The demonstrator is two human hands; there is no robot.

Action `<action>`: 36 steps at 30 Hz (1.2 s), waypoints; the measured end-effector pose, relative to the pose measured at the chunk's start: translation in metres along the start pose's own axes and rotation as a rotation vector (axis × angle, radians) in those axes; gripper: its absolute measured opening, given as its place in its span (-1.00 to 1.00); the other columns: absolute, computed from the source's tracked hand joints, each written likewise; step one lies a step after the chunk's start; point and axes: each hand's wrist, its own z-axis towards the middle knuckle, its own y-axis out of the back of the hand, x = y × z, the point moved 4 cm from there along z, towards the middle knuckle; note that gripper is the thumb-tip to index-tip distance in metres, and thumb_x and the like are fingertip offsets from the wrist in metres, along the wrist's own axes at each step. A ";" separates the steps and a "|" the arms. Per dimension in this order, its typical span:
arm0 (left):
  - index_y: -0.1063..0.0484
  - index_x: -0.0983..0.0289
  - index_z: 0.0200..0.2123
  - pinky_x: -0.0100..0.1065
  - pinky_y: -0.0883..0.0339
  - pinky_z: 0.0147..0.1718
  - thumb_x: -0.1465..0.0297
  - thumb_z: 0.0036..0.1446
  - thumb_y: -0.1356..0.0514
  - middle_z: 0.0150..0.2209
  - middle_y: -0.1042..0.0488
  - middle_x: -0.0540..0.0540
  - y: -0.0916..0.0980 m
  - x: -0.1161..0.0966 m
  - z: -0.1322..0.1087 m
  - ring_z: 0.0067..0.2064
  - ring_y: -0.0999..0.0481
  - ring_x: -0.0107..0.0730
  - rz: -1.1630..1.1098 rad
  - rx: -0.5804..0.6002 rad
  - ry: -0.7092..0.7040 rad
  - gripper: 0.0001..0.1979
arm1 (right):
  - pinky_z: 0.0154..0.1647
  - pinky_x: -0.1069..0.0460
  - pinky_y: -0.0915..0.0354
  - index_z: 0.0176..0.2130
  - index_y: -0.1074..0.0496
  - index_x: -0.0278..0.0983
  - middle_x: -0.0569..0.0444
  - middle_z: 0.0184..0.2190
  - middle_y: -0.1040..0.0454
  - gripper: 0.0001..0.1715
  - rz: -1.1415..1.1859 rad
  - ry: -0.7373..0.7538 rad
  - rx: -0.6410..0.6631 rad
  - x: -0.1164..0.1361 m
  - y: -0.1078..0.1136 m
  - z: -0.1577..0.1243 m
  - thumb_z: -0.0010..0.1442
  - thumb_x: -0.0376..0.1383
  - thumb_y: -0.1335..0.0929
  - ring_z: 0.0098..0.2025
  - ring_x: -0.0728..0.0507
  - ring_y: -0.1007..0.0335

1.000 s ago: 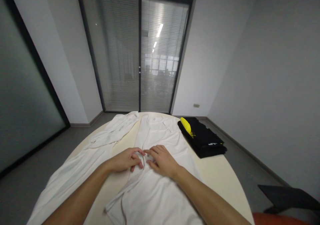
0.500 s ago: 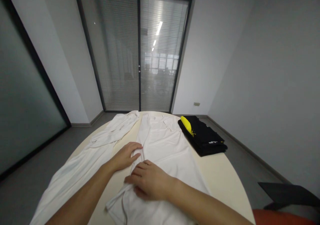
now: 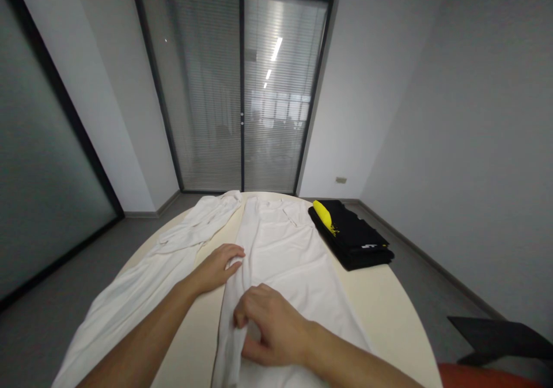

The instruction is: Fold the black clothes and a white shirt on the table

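A white shirt [image 3: 294, 261] lies lengthwise on the round cream table, its left side turned over in a long narrow fold. My left hand [image 3: 220, 266] rests on the left edge of this fold, fingers stretched forward and thumb apart, lying fairly flat. Nearer to me, my right hand [image 3: 276, 324] has its fingers curled over the folded strip of the shirt, with the thumb low on its right side. Its fingertips are partly hidden against the cloth.
Another white garment [image 3: 142, 281] is spread along the table's left side, hanging toward the near edge. At the right lies a folded black garment stack [image 3: 360, 238] with a yellow print. A dark and red chair [image 3: 505, 336] stands beyond the table's right edge.
The right hand has brought the near left edge of the shirt over to the right, so the fold now runs down to the near end. The left hand has barely moved.
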 end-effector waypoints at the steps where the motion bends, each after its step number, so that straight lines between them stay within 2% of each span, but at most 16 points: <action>1: -0.50 0.21 -0.02 -0.16 -0.27 0.18 0.37 0.25 -0.14 0.04 -0.51 0.16 0.000 -0.001 0.000 0.11 -0.44 -0.22 0.004 0.000 0.000 -0.74 | -0.10 -0.04 -0.19 -0.03 -0.34 -0.23 0.07 -0.26 -0.49 -0.62 -0.070 0.017 0.040 -0.002 -0.003 -0.003 0.13 -0.22 -0.35 -0.18 -0.14 -0.37; 3: -0.50 0.20 -0.02 -0.15 -0.26 0.18 0.36 0.24 -0.15 0.05 -0.51 0.16 -0.001 -0.001 0.000 0.11 -0.43 -0.21 0.012 0.000 0.001 -0.74 | -0.16 -0.06 -0.18 0.03 -0.37 -0.18 0.08 -0.28 -0.47 -0.55 -0.200 0.065 0.132 -0.005 -0.010 -0.009 0.14 -0.16 -0.37 -0.18 -0.16 -0.34; 5: -0.50 0.20 -0.01 -0.14 -0.26 0.19 0.35 0.24 -0.16 0.05 -0.50 0.16 -0.001 -0.001 0.000 0.12 -0.43 -0.20 0.017 -0.001 -0.003 -0.73 | -0.19 -0.06 -0.17 -0.01 -0.41 -0.14 0.09 -0.26 -0.47 -0.57 -0.266 0.123 0.183 -0.007 -0.016 -0.013 0.13 -0.12 -0.40 -0.17 -0.16 -0.33; 9: -0.50 0.19 -0.01 -0.13 -0.26 0.20 0.31 0.27 -0.15 0.06 -0.50 0.16 -0.002 -0.001 0.000 0.13 -0.42 -0.19 0.019 -0.011 -0.002 -0.73 | -0.28 -0.05 -0.17 -0.09 -0.44 -0.18 0.10 -0.19 -0.50 -0.65 -0.260 0.212 0.148 -0.001 -0.018 -0.016 0.15 -0.11 -0.41 -0.19 -0.11 -0.33; 13: -0.50 0.20 -0.01 -0.11 -0.23 0.22 0.30 0.29 -0.12 0.09 -0.49 0.17 -0.002 -0.001 0.002 0.15 -0.41 -0.19 0.028 -0.008 0.025 -0.73 | -0.32 -0.03 -0.15 -0.08 -0.44 -0.15 0.15 -0.30 -0.48 -0.76 -0.271 0.287 0.134 0.008 -0.018 -0.022 0.29 -0.11 -0.35 -0.26 -0.09 -0.31; 18: -0.49 0.21 0.00 -0.09 -0.23 0.21 0.31 0.29 -0.11 0.09 -0.48 0.18 -0.003 -0.009 0.004 0.14 -0.40 -0.16 0.068 -0.021 0.016 -0.72 | -0.33 -0.01 -0.15 -0.10 -0.42 -0.17 0.16 -0.30 -0.46 -0.81 -0.260 0.433 0.140 0.015 -0.029 -0.030 0.40 -0.17 -0.27 -0.23 -0.08 -0.26; 21: -0.50 0.20 -0.01 -0.12 -0.24 0.17 0.33 0.30 -0.12 0.06 -0.48 0.17 -0.005 -0.022 0.007 0.12 -0.40 -0.16 0.103 -0.011 -0.023 -0.73 | -0.35 0.01 -0.16 -0.11 -0.42 -0.18 0.15 -0.29 -0.47 -0.79 -0.272 0.440 0.119 0.014 -0.033 -0.030 0.43 -0.22 -0.22 -0.23 -0.06 -0.27; 24: -0.52 0.14 0.00 -0.20 -0.29 0.07 0.36 0.34 -0.09 0.01 -0.48 0.13 -0.011 -0.038 0.010 0.04 -0.42 -0.21 0.129 0.079 -0.096 -0.74 | -0.40 0.02 -0.14 -0.13 -0.42 -0.18 0.15 -0.28 -0.47 -0.81 -0.268 0.425 0.157 0.014 -0.030 -0.030 0.42 -0.20 -0.24 -0.23 -0.05 -0.28; 28: -0.57 0.13 -0.17 -0.26 -0.31 -0.07 0.39 0.35 -0.09 -0.10 -0.50 0.09 -0.015 -0.050 0.015 -0.08 -0.44 -0.25 0.241 0.158 -0.161 -0.77 | -0.48 0.02 -0.10 -0.07 -0.39 -0.17 0.16 -0.23 -0.47 -0.81 -0.253 0.384 0.174 0.016 -0.015 -0.034 0.43 -0.21 -0.23 -0.22 -0.05 -0.27; 30: -0.55 0.18 -0.24 -0.25 -0.32 -0.13 0.40 0.35 -0.10 -0.15 -0.50 0.09 -0.015 -0.051 0.018 -0.13 -0.45 -0.25 0.324 0.137 -0.167 -0.79 | -0.50 0.04 -0.09 -0.09 -0.38 -0.19 0.17 -0.24 -0.46 -0.81 -0.247 0.367 0.172 0.018 -0.009 -0.036 0.44 -0.23 -0.21 -0.20 -0.04 -0.26; 32: -0.52 0.21 -0.22 -0.23 -0.33 -0.13 0.42 0.36 -0.09 -0.18 -0.50 0.09 -0.014 -0.052 0.021 -0.15 -0.46 -0.25 0.363 0.068 -0.160 -0.80 | -0.52 0.05 -0.07 -0.12 -0.38 -0.19 0.18 -0.25 -0.45 -0.82 -0.242 0.360 0.175 0.018 -0.007 -0.037 0.44 -0.23 -0.21 -0.19 -0.02 -0.26; 36: -0.48 0.23 -0.16 -0.24 -0.36 -0.09 0.43 0.36 -0.08 -0.17 -0.50 0.09 -0.016 -0.057 0.025 -0.12 -0.48 -0.27 0.313 -0.072 -0.150 -0.84 | -0.53 0.06 -0.05 -0.13 -0.37 -0.19 0.18 -0.25 -0.45 -0.83 -0.234 0.353 0.204 0.015 -0.010 -0.038 0.43 -0.21 -0.23 -0.19 -0.01 -0.27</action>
